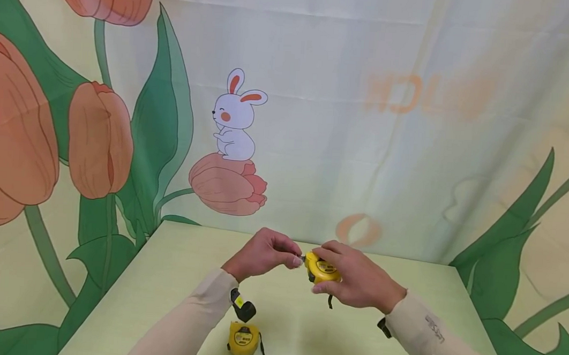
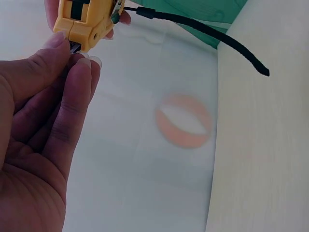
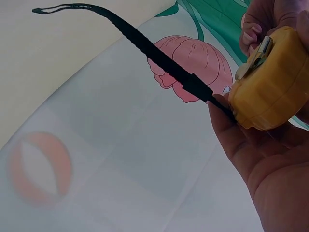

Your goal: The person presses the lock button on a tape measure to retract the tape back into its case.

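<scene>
My right hand (image 1: pixel 363 275) grips a yellow tape measure (image 1: pixel 322 269) above the table, thumb below the case and fingers over its top. A black wrist strap (image 3: pixel 149 50) trails from the case. The left hand (image 1: pixel 267 254) pinches the small metal end of the blade right at the case mouth, between thumb and fingertips, as the left wrist view shows with the tape measure (image 2: pixel 87 21) at its top. A metal belt clip (image 3: pixel 255 59) lies along the side of the case in the right wrist view. Hardly any blade shows between the left fingers and the case.
A second yellow tape measure (image 1: pixel 244 340) with a black strap (image 1: pixel 264 353) rests on the pale table (image 1: pixel 174 257), near the front and below the left wrist. Behind the table hangs a curtain (image 1: pixel 315 147) printed with tulips and a rabbit. Each wrist wears a black strapped camera.
</scene>
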`<state>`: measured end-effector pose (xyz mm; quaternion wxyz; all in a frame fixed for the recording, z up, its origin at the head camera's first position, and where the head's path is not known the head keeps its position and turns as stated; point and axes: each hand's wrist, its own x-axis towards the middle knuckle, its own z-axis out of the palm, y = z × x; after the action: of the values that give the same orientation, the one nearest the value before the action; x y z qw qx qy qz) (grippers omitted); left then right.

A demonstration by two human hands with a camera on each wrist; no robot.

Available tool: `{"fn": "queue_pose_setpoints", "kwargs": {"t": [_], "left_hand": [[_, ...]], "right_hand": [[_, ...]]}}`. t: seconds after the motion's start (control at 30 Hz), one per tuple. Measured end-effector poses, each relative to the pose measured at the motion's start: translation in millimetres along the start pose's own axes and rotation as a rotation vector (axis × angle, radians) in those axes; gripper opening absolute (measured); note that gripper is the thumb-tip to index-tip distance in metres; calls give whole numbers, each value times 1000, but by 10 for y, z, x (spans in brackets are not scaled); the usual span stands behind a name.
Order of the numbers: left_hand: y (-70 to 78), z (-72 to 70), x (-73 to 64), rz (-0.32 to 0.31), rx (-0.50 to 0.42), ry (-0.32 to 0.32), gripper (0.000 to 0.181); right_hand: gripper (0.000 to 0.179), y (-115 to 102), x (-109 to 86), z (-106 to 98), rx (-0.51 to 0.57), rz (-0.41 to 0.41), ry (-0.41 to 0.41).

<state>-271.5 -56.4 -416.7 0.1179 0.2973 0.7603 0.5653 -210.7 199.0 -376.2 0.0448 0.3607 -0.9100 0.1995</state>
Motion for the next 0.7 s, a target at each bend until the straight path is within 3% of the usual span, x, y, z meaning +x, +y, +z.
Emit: {"fn": "queue_pose_setpoints", "kwargs": {"t": [0.37, 0.7], "left_hand": [[-22, 94, -46, -46, 9, 18, 18], [-1, 199, -142, -7, -15, -30, 29]], "right_hand": [[53, -6, -66, 61, 4, 5, 15], [55, -72, -141, 128, 27, 15, 9]]}}
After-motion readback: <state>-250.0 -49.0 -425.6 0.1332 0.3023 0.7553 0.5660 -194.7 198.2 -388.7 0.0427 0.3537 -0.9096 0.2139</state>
